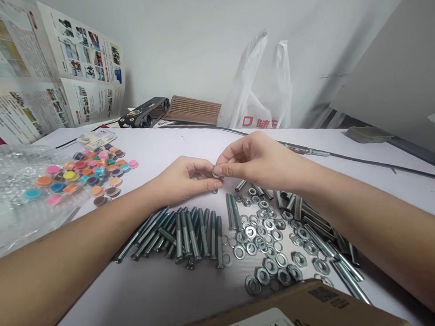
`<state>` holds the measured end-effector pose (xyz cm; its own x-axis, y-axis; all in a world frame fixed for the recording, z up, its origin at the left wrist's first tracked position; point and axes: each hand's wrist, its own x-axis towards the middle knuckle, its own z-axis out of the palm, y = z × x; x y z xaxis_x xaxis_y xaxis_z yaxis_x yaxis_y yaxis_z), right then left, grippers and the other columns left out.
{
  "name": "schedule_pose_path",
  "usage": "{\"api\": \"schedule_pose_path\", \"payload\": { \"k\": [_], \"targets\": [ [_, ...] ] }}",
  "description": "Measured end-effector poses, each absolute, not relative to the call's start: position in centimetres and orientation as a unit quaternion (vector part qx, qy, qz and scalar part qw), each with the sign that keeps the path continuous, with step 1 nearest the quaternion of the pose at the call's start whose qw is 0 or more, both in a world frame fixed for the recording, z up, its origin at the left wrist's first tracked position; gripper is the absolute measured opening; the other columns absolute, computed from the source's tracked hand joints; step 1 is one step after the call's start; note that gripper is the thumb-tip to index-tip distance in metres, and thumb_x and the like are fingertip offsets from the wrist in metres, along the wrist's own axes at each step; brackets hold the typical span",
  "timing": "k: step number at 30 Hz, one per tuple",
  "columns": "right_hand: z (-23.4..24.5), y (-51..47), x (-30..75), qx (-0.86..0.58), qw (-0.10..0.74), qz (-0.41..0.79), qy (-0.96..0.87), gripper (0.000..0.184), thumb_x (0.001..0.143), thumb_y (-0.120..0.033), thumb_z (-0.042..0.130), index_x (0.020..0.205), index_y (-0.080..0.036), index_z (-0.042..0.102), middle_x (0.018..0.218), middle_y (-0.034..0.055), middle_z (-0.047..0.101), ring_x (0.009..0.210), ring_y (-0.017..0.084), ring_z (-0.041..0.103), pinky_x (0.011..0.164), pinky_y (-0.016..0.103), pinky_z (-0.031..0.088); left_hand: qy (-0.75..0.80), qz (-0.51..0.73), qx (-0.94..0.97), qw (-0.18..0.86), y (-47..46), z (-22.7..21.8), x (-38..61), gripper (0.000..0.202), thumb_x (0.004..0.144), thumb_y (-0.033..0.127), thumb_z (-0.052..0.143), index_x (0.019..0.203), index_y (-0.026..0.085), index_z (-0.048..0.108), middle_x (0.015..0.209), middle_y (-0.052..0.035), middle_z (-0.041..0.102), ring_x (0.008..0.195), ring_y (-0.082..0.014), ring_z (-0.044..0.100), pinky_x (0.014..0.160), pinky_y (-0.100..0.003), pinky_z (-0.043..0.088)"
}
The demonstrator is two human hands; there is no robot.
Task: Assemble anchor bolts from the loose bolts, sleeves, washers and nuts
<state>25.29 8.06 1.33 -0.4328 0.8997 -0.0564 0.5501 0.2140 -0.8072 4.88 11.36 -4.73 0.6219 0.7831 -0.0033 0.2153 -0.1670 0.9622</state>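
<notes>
My left hand and my right hand meet above the middle of the table. Thumb and finger of the right hand pinch a small silver piece that looks like a washer. My left hand is closed right beside it; a bit of metal shows below its thumb, but its kind is hidden. Below the hands lies a pile of bolts, with two more bolts to their right. Loose washers and hex nuts spread further right. Metal sleeves or tubes lie under my right forearm.
A cardboard box fills the front edge. Small colourful lidded pots and clear bubble wrap lie at left. At the back stand a white plastic bag, a black device and a bamboo mat. A black cable crosses behind.
</notes>
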Motion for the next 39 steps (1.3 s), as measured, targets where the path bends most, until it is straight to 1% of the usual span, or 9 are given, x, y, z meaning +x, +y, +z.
{"api": "schedule_pose_path", "payload": {
  "k": [5,10,15,18,22,27,35,37,39],
  "targets": [
    [1.32,8.14,25.19,-0.500,0.232,0.405,-0.729,0.026,0.078,-0.039,0.077,0.091,-0.017,0.074,0.078,0.0067,0.071,0.054,0.015,0.062,0.044,0.025,0.050,0.353,0.254,0.727,0.531,11.36,-4.55,4.91,0.038,0.073,0.040,0.079,0.101,0.016,0.072,0.094,-0.0035,0.073,0.082,-0.0063,0.064,0.081,-0.020,0.051],
    [1.39,7.88,25.02,-0.506,0.244,0.398,-0.725,0.018,0.082,-0.033,0.071,0.090,-0.017,0.074,0.077,0.0060,0.071,0.052,0.014,0.061,0.043,0.025,0.049,0.357,0.248,0.743,0.509,11.31,-4.40,4.85,0.036,0.073,0.040,0.078,0.099,0.015,0.073,0.085,-0.0009,0.071,0.074,-0.0025,0.060,0.073,-0.015,0.047],
    [1.32,7.88,25.09,-0.515,0.237,0.398,-0.721,0.020,0.082,-0.033,0.070,0.093,-0.016,0.075,0.078,0.0070,0.072,0.053,0.015,0.062,0.044,0.026,0.049,0.363,0.246,0.743,0.506,11.26,-4.34,4.85,0.037,0.073,0.041,0.079,0.098,0.016,0.073,0.081,0.0002,0.070,0.070,-0.0017,0.058,0.069,-0.014,0.046],
    [1.18,7.95,25.18,-0.514,0.243,0.403,-0.718,0.022,0.083,-0.034,0.070,0.094,-0.017,0.075,0.080,0.0074,0.072,0.054,0.015,0.061,0.046,0.027,0.052,0.359,0.245,0.740,0.514,11.28,-4.33,4.88,0.036,0.073,0.041,0.079,0.098,0.015,0.073,0.083,-0.0006,0.071,0.073,-0.0025,0.060,0.072,-0.014,0.048],
    [1.04,7.97,25.21,-0.507,0.249,0.396,-0.723,0.022,0.084,-0.035,0.070,0.094,-0.017,0.075,0.081,0.0069,0.072,0.056,0.013,0.059,0.046,0.025,0.049,0.346,0.247,0.737,0.525,11.35,-4.42,4.90,0.036,0.073,0.040,0.079,0.100,0.016,0.074,0.090,-0.0023,0.074,0.080,-0.0043,0.065,0.078,-0.016,0.051],
    [1.05,7.96,25.12,-0.515,0.236,0.411,-0.715,0.021,0.085,-0.034,0.068,0.094,-0.016,0.074,0.080,0.0078,0.071,0.055,0.015,0.061,0.047,0.027,0.050,0.350,0.241,0.732,0.533,11.32,-4.60,4.88,0.040,0.072,0.042,0.079,0.104,0.018,0.074,0.097,-0.0036,0.075,0.086,-0.0066,0.068,0.084,-0.018,0.054],
    [1.63,7.88,25.70,-0.495,0.261,0.355,-0.749,0.023,0.085,-0.041,0.069,0.092,-0.021,0.078,0.086,0.0048,0.073,0.070,0.014,0.063,0.056,0.025,0.050,0.338,0.255,0.731,0.536,11.16,-4.61,4.87,0.037,0.073,0.041,0.079,0.104,0.020,0.073,0.098,-0.0010,0.075,0.090,-0.0051,0.068,0.086,-0.015,0.054],
    [1.77,7.75,25.62,-0.492,0.254,0.352,-0.754,0.023,0.085,-0.041,0.069,0.092,-0.021,0.078,0.083,0.0050,0.072,0.066,0.014,0.062,0.054,0.025,0.048,0.338,0.252,0.734,0.533,11.21,-4.61,4.88,0.038,0.073,0.041,0.079,0.105,0.021,0.073,0.099,-0.0008,0.075,0.091,-0.0050,0.068,0.086,-0.015,0.054],
    [1.74,7.66,25.48,-0.499,0.233,0.363,-0.752,0.025,0.085,-0.040,0.067,0.093,-0.019,0.078,0.077,0.0056,0.071,0.057,0.013,0.059,0.048,0.026,0.044,0.337,0.250,0.733,0.536,11.28,-4.64,4.89,0.039,0.073,0.041,0.079,0.106,0.021,0.073,0.099,-0.0010,0.075,0.091,-0.0050,0.068,0.086,-0.015,0.054]
  ]
}}
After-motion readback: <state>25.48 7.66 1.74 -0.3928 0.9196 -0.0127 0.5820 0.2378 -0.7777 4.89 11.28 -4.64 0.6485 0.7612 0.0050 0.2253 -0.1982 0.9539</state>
